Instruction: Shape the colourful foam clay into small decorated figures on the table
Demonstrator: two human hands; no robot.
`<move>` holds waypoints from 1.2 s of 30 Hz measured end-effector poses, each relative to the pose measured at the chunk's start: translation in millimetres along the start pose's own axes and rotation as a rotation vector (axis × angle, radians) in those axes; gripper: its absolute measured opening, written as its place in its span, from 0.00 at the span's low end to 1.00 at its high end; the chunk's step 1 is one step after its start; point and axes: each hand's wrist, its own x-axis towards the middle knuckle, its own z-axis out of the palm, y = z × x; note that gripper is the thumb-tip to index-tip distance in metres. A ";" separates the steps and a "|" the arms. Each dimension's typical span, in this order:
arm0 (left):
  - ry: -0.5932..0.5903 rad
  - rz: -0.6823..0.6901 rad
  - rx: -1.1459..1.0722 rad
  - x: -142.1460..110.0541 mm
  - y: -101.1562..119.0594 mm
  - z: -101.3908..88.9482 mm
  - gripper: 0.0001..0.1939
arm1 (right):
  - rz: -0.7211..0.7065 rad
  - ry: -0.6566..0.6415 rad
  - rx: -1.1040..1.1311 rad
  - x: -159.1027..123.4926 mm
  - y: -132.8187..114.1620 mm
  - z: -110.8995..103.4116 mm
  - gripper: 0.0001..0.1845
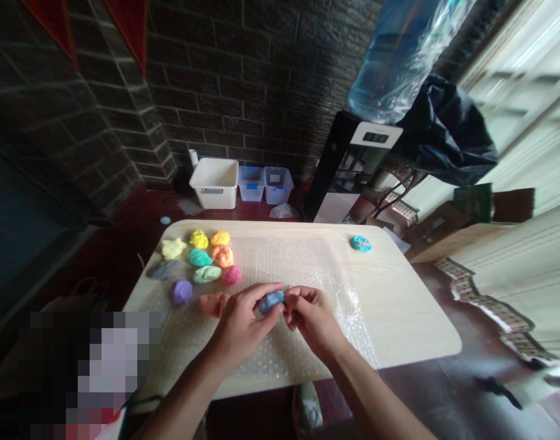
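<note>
My left hand (pixel 241 319) is closed round a small lump of blue modelling clay (pixel 271 301), held above the table in front of me. At the lump's right end, the thumb and fingers of my right hand (pixel 314 316) are pinched together on the clay. Just left of my left hand lies an orange-brown lump of clay (pixel 210 303), partly hidden by it. Farther left sit a purple lump (pixel 182 292), a pink lump (pixel 232 275) and a pale green lump (pixel 207 274).
Bubble wrap (pixel 284 256) covers the middle of the pale table (pixel 412 305). More clay lumps, including a grey one (pixel 166 269), sit at the back left. A turquoise disc (pixel 361 243) lies at the far right. Behind stand a water dispenser (pixel 339 208) and a white bin (pixel 215 186).
</note>
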 end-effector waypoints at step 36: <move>0.281 0.124 0.359 7.8 0.7 -16.4 0.11 | -0.113 0.119 0.047 7.1 -4.4 -13.0 0.13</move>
